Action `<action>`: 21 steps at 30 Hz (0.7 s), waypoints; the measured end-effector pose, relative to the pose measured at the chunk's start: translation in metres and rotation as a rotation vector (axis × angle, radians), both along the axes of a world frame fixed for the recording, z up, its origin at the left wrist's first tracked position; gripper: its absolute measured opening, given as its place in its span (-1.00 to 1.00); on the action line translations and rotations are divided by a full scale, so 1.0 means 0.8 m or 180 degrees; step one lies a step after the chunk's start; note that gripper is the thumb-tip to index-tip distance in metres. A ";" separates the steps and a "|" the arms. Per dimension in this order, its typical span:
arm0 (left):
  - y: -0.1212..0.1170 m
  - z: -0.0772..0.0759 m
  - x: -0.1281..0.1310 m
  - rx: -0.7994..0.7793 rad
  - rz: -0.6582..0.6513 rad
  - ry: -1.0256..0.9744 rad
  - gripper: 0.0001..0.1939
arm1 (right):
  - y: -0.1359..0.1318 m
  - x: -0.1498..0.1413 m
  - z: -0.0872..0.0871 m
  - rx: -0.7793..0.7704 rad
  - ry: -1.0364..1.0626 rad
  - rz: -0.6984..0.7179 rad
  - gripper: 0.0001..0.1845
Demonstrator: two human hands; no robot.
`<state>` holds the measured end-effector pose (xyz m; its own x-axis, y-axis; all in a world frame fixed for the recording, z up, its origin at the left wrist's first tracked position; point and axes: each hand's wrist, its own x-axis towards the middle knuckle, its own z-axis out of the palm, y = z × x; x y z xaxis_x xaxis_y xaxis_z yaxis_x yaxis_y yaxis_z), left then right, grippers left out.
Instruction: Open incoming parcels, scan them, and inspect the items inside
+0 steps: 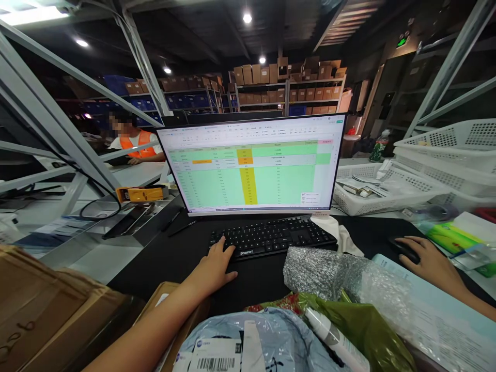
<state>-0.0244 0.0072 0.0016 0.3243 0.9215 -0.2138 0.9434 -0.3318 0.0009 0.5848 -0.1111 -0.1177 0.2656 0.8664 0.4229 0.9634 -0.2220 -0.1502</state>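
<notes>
My left hand (216, 262) rests at the left end of a black keyboard (267, 236), fingers spread and touching the keys, holding nothing. Behind the keyboard stands a monitor (217, 181) with a spreadsheet in green, yellow and orange. To the right, my right hand (432, 262) lies over a black computer mouse (403, 250), its fingers curved around it. Between my hands, in front of the keyboard, lies a bubble-wrapped item (318, 271). A light blue box (437, 310) sits beneath my right forearm, partly covered by clear wrap.
A grey parcel bag (217, 336), a white bottle (335, 338) and a green bag (360, 323) crowd the front. Cardboard boxes (50, 310) stand left, near a yellow device (141, 194). White baskets (360, 201) line the right. A person in an orange vest (137, 145) sits beyond.
</notes>
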 end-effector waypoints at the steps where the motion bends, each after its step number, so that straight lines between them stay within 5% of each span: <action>1: -0.001 0.001 0.000 -0.0003 0.0000 0.0001 -0.24 | 0.000 0.000 0.000 -0.0009 0.0006 -0.0002 -0.36; 21: -0.001 0.002 0.001 0.0002 -0.0004 0.0002 -0.25 | 0.000 -0.002 0.003 0.0014 0.0001 0.0083 -0.39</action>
